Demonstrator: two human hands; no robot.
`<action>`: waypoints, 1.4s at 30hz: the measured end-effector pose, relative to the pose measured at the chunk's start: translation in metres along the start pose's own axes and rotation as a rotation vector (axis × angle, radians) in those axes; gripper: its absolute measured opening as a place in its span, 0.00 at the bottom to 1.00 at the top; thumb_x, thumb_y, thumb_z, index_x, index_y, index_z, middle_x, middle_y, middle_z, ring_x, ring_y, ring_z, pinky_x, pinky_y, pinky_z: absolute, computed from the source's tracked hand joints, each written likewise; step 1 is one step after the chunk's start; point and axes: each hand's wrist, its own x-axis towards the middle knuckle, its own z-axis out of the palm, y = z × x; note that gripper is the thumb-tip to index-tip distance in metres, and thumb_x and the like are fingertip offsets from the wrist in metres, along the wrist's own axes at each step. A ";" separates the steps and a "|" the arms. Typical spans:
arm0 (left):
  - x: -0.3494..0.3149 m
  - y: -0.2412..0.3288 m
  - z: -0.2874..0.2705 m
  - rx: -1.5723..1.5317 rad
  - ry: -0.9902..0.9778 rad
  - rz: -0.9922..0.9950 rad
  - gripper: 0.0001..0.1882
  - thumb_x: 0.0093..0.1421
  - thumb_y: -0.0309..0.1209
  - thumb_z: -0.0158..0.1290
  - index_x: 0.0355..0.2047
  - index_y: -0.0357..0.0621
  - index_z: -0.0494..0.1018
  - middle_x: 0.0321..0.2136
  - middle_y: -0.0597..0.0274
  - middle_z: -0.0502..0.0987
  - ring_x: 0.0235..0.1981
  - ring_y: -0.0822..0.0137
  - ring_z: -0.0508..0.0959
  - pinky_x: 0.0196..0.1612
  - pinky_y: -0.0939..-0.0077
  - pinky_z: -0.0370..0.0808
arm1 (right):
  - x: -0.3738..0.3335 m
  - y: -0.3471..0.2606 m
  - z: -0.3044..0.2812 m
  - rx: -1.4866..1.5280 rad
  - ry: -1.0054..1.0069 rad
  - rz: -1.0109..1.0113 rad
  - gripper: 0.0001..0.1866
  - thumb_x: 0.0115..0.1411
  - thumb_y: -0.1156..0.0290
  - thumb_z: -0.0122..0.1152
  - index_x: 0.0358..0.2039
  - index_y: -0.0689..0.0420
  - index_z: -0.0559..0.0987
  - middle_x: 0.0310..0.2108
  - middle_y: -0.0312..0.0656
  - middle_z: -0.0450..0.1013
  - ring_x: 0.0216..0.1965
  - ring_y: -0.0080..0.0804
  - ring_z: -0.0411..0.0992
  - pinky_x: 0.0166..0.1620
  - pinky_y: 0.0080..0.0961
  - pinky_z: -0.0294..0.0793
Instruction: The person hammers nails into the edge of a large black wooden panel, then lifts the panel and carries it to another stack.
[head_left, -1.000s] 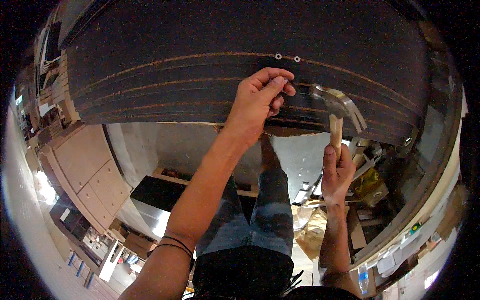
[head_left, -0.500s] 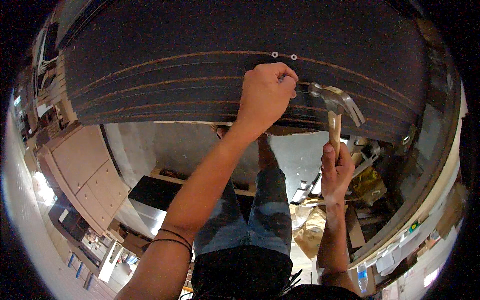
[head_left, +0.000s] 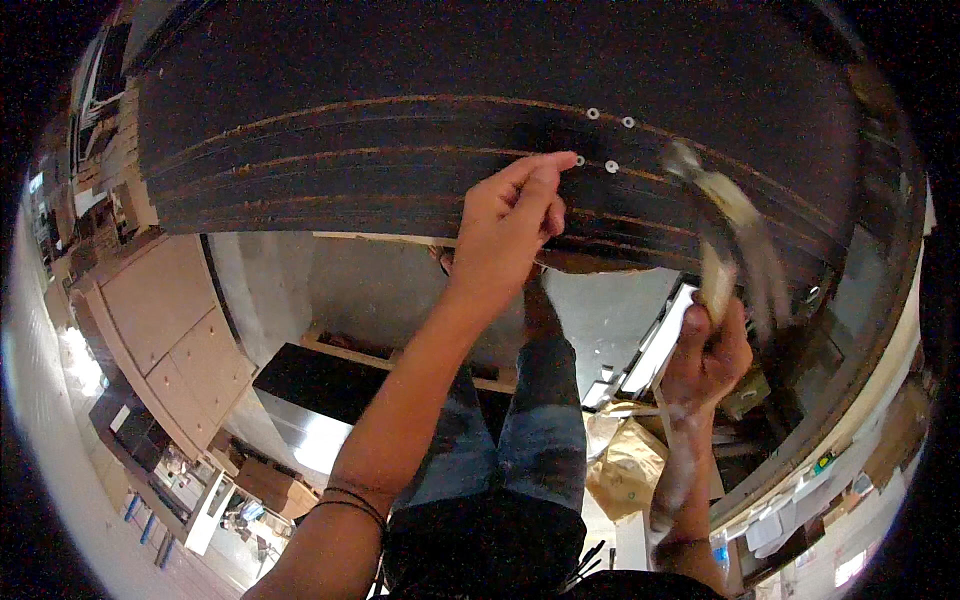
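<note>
A dark board (head_left: 400, 50) with several rusty brown grooves lies across the far side. Four small pale parts sit on it in two pairs: one white ring (head_left: 593, 114) and its neighbour lie on the far groove, another white ring (head_left: 612, 167) and its partner on the groove below. My left hand (head_left: 510, 215) reaches over the board, index fingertip at the nearer pair's left ring. Its thumb presses along the index finger and the other fingers curl in, hiding the palm. To the right, my right hand (head_left: 710, 355) grips a claw hammer (head_left: 716, 275) by its wooden handle; the head is motion-blurred.
Below the board at left stands a tan wooden panel (head_left: 165, 340), with a black-topped box (head_left: 320, 395) near my legs. Crumpled brown paper (head_left: 628, 465) lies at right among wood scraps. A curved-looking bench edge (head_left: 850, 430) runs down the right side.
The hammer and my right hand have moved right and tilted. My left hand has shifted slightly left, its index finger now extended, uncovering the nearer pair of rings. The board appears shifted rightward.
</note>
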 end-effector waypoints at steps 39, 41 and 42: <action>-0.010 -0.023 -0.055 0.017 -0.167 -0.029 0.12 0.59 0.30 0.50 0.40 0.38 0.75 0.26 0.62 0.80 0.15 0.83 0.63 0.16 0.89 0.56 | -0.013 -0.004 0.066 -0.395 0.139 0.155 0.14 0.62 0.58 0.50 0.31 0.57 0.71 0.21 0.55 0.71 0.24 0.58 0.70 0.26 0.45 0.67; -0.003 -0.023 -0.050 0.119 -0.176 0.016 0.11 0.57 0.29 0.50 0.38 0.36 0.76 0.26 0.59 0.80 0.18 0.80 0.70 0.19 0.86 0.63 | -0.009 0.003 0.069 -0.467 -0.031 0.331 0.17 0.62 0.55 0.50 0.31 0.57 0.71 0.20 0.53 0.71 0.24 0.57 0.70 0.26 0.43 0.67; 0.003 -0.026 -0.045 0.174 -0.181 0.071 0.11 0.57 0.28 0.51 0.37 0.36 0.76 0.26 0.58 0.80 0.20 0.79 0.72 0.21 0.85 0.65 | -0.006 0.001 0.064 -0.462 -0.037 0.328 0.16 0.62 0.55 0.50 0.32 0.58 0.71 0.20 0.53 0.71 0.24 0.57 0.70 0.26 0.43 0.67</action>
